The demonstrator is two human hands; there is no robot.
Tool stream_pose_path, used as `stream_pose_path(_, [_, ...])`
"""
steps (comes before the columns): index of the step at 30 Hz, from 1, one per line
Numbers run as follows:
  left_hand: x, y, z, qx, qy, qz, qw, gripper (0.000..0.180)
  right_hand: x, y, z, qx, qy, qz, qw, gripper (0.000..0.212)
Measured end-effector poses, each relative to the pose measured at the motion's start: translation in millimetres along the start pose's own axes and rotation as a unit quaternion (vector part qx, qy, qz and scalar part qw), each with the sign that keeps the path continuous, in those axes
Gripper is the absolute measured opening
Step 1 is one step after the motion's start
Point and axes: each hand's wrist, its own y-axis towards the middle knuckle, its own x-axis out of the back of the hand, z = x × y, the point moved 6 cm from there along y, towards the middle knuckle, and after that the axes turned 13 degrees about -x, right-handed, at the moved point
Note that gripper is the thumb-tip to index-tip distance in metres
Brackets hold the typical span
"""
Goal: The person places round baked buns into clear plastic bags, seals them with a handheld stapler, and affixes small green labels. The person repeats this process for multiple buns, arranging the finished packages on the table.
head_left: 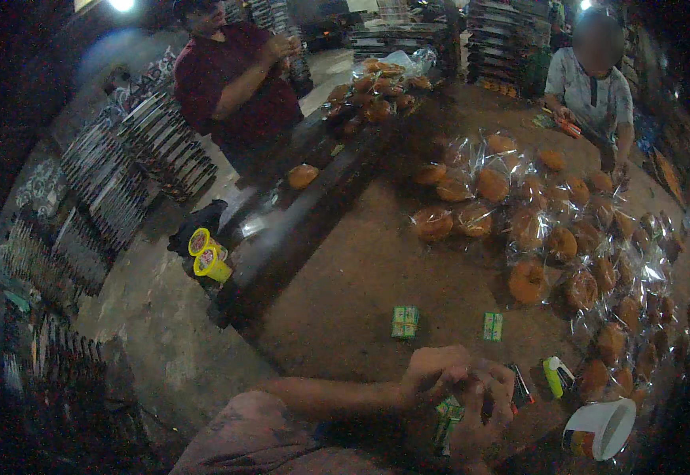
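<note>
My left hand (437,370) and my right hand (479,416) meet low in the view, just above the table. Their fingers are bent and pressed together, and what lies between the fingertips is hidden. A small green-and-white box (448,413) shows under the fingers, against the palm side of my right hand. Two similar small green-and-white packs lie beyond my hands: a larger pack (405,322) and a smaller pack (493,326). Close to my right hand are a dark stapler with red (522,389) and a lime-green stapler (557,377).
Many round breads in clear bags (528,229) cover the right side. A white tub (612,431) lies tipped at lower right. Two yellow-lidded tubs (212,265) stand left, by a dark bench (281,253) carrying more breads. One person stands far left, another sits far right; racks line the left.
</note>
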Motion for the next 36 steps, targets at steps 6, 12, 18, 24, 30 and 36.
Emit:
stream_pose_path(6, [-10,-12,-8,0.072,0.035,-0.108,0.991,0.053,11,2,-5,-0.159,0.119,-0.063,0.978,0.021])
stream_pose_path(12, [-55,-15,-38,0.015,0.174,0.111,0.978,0.083,21,13,-3,-0.114,0.108,-0.028,0.987,0.02])
stream_pose_path(18, [-48,-11,-16,0.05,0.269,0.157,0.949,0.081,25,5,-32,-0.199,0.236,0.033,0.95,0.019])
stream_pose_path(24, [-41,-8,-8,0.107,0.208,0.197,0.952,0.065,16,4,2,-0.077,0.087,-0.072,0.991,0.016])
stream_pose_path(30, [-21,7,-9,0.259,0.008,-0.075,0.963,0.033,19,34,7,-0.057,0.005,0.007,0.998,0.013])
stream_pose_path(36, [-21,12,11,0.379,-0.191,-0.072,0.902,0.022,18,41,31,0.197,-0.076,0.005,0.978,0.022])
